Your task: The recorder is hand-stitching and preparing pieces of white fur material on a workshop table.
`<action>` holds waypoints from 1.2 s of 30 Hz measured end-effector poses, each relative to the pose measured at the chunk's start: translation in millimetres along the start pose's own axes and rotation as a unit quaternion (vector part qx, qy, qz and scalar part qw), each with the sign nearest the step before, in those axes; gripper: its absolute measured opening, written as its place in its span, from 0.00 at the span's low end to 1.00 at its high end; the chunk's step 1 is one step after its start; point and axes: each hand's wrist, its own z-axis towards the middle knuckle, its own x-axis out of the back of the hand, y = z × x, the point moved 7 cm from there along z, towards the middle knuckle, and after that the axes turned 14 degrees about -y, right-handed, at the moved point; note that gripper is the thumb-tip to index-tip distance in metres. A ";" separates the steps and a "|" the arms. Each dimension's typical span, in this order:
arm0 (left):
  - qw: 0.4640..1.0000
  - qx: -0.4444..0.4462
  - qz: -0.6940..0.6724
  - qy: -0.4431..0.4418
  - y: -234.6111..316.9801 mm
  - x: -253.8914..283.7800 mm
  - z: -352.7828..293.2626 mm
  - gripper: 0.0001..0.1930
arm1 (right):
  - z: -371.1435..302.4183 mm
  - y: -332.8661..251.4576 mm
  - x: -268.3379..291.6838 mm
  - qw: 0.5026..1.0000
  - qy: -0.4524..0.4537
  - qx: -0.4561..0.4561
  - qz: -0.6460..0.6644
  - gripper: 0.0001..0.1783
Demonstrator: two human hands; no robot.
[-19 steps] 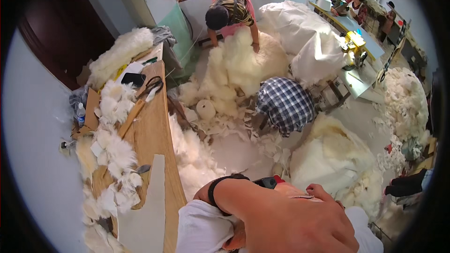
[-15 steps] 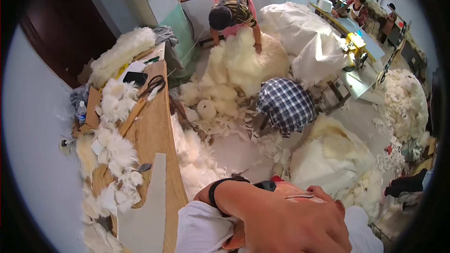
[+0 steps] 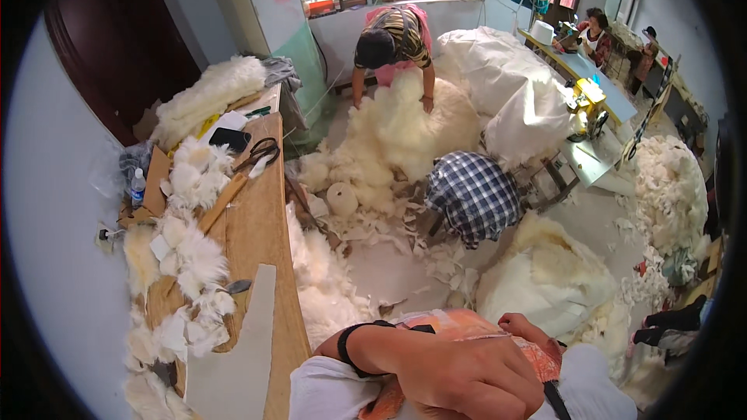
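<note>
My left hand (image 3: pixel 471 369), a black band round its wrist, reaches across my front at the lower edge. Its back faces up and its fingers bend downward together; what they hold, if anything, is hidden. Just beyond it, part of my right hand (image 3: pixel 527 328) shows against the orange patterned apron (image 3: pixel 451 320), most of its fingers out of sight. White cloth (image 3: pixel 334 385) covers my legs on both sides. To the left, a wooden table (image 3: pixel 261 210) carries a pale flat sheet (image 3: pixel 233 365), white fur pieces (image 3: pixel 198 257), black-handled scissors (image 3: pixel 261 154) and a phone (image 3: pixel 229 138).
Ahead, another person (image 3: pixel 397 39) bends over a large cream fleece (image 3: pixel 412 117). A stool with a checked cover (image 3: pixel 475 194) stands mid-floor, near a white bundle (image 3: pixel 545 272) and scraps. Sewing machines (image 3: pixel 587 105) and a seated person (image 3: pixel 595 39) are at far right.
My left hand has moved slightly down and left. My view has tilted up a little, showing more of the window. The other person's hand on the left has shifted over the fleece.
</note>
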 end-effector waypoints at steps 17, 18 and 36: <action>0.977 -0.134 0.062 0.157 -2.9 13.0 -5.4 0.20 | -10.7 32.8 -6.2 0.996 0.008 -0.040 0.073 0.13; 0.975 -0.133 0.062 0.169 -4.0 14.2 -4.8 0.20 | -8.3 38.4 -8.0 0.996 0.008 -0.042 0.073 0.13; 0.996 -0.021 0.033 0.075 -15.7 26.8 9.5 0.19 | -6.5 41.0 -5.4 0.996 -0.003 -0.032 0.079 0.14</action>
